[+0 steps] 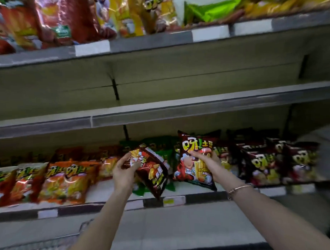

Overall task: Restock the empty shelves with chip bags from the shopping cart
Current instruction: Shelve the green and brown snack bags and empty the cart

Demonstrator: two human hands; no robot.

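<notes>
My left hand grips a dark brown chip bag by its upper end, and the bag hangs tilted in front of the lower shelf. My right hand holds a second dark brown chip bag upright, thumb across its front. Both bags hover just above the lower shelf's front edge, in a gap between the orange bags and the dark bags. The middle shelf above holds nothing. A corner of the wire shopping cart shows at the bottom left.
The top shelf is packed with red, yellow and green snack bags. Green bags lie behind my hands on the lower shelf. White price labels run along the shelf edges. The view is motion-blurred.
</notes>
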